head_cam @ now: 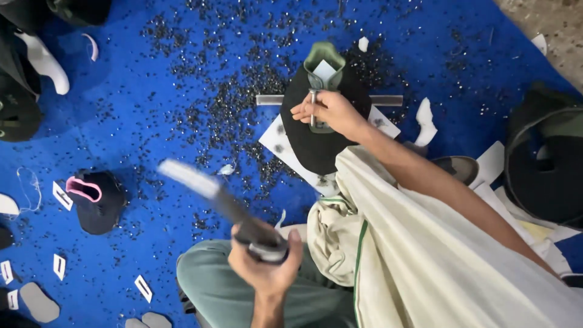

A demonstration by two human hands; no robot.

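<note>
Two hands, left hand point(266, 262) gripping blurred tool point(215, 200), right hand point(328, 112) hiding shoe upper point(303, 133).

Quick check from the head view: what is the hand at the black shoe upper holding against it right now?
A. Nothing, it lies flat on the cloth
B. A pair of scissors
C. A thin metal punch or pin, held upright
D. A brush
C: the right hand pinches a thin metal rod upright on the black shoe upper, while the left hand raises a motion-blurred hammer.

Small white rectangular tags point(62, 195) scattered on blue mat point(152, 121), lower left
</note>
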